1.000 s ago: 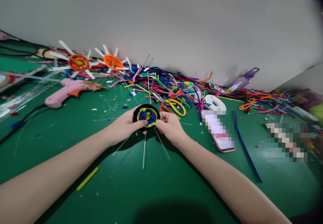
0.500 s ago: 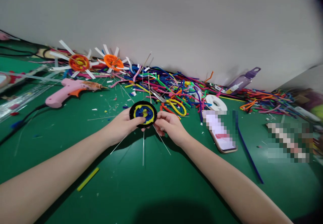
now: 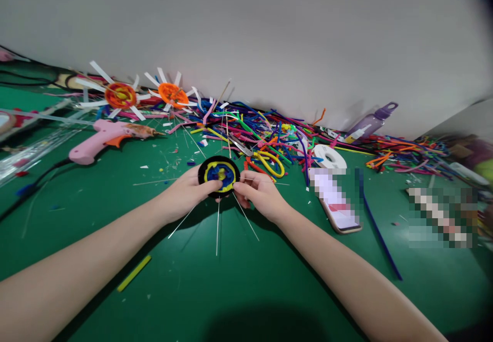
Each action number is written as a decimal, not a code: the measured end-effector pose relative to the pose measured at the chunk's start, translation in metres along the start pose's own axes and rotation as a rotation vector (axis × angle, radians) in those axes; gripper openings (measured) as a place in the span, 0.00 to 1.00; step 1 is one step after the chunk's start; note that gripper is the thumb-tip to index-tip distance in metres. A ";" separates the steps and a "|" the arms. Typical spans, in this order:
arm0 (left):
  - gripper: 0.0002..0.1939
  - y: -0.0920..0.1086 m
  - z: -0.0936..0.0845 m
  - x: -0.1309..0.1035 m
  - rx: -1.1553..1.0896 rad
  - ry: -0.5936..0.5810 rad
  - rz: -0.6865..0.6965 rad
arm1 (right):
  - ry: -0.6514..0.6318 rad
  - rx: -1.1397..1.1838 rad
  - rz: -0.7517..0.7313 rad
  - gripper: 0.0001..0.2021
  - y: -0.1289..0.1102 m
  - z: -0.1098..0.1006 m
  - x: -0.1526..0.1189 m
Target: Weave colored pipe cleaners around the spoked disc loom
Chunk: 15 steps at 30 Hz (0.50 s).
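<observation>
Over the green table, my left hand (image 3: pixel 188 190) grips a round disc (image 3: pixel 209 190) coiled from fuzzy pipe cleaners. Its outer ring is black, with yellow and blue inside and a yellow middle. The left thumb presses on its face while the fingers pass underneath, mostly hidden. Thin straight spokes (image 3: pixel 217 229) stick out around the disc in several directions. At the right rim, my right hand (image 3: pixel 260 193) is closed, thumb and fingertips pinching the edge near a spoke. Whether it also holds a pipe cleaner end cannot be seen.
A pink glue gun (image 3: pixel 92 144) lies left. Two orange discs with white strips, one orange disc (image 3: pixel 173 95) nearer, stand behind. A pipe cleaner heap (image 3: pixel 265 126), yellow-handled scissors (image 3: pixel 273 162), white spool (image 3: pixel 330 157), phone (image 3: pixel 335 203) and purple bottle (image 3: pixel 372 121) surround the hands.
My right thumb has come in onto the disc's right rim. The disc has tilted and dropped very slightly, and its lower spokes have shifted a little left and down.
</observation>
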<state>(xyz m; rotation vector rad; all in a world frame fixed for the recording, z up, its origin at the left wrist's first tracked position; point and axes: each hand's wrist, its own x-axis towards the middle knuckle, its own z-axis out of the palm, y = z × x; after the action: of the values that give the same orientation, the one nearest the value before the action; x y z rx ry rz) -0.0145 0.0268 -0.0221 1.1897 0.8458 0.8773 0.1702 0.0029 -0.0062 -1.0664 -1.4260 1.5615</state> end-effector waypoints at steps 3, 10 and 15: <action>0.14 -0.001 -0.002 0.000 0.052 -0.010 -0.004 | 0.017 -0.022 0.036 0.13 0.001 0.001 0.000; 0.18 0.008 0.002 -0.002 0.222 -0.007 -0.036 | 0.147 -0.089 0.070 0.12 0.000 0.007 0.000; 0.19 0.010 0.004 -0.002 0.211 -0.011 -0.033 | 0.165 -0.100 0.052 0.13 0.000 0.007 0.000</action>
<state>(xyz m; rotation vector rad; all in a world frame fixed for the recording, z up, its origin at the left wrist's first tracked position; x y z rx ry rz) -0.0132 0.0246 -0.0117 1.3588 0.9638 0.7675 0.1634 0.0003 -0.0065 -1.2706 -1.3851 1.4152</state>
